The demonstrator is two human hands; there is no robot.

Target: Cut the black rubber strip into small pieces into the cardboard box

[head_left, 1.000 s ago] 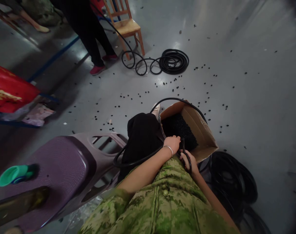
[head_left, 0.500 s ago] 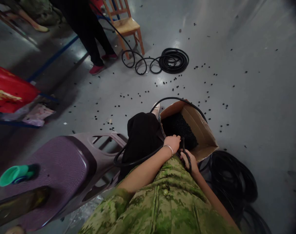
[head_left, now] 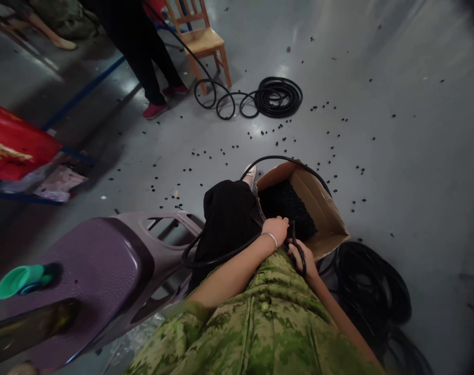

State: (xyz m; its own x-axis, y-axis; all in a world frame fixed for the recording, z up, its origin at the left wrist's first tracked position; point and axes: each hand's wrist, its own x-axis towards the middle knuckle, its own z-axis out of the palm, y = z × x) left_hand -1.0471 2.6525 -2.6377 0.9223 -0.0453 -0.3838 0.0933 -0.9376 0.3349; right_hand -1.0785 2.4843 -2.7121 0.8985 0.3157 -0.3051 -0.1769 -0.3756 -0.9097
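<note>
My left hand (head_left: 275, 230), with a band at its wrist, is closed around a black hose (head_left: 221, 259) at the near edge of the cardboard box. The hose curves back over my black-trousered leg in a loop. Just right of it, my right hand (head_left: 306, 260) is closed on a dark, slim tool with a curved handle (head_left: 299, 255); its exact kind does not show. Both hands are close together, and the fingertips of the left are partly hidden. The open box (head_left: 323, 203) holds a heap of small black pieces (head_left: 289, 205).
A purple stool (head_left: 92, 260) at left bears a green cup-like thing (head_left: 20, 281) and a bottle (head_left: 29, 325). Coiled hose lies right (head_left: 372, 284) and ahead (head_left: 278, 97). Black bits dot the floor. A person (head_left: 143, 57) stands by a wooden chair (head_left: 201, 41).
</note>
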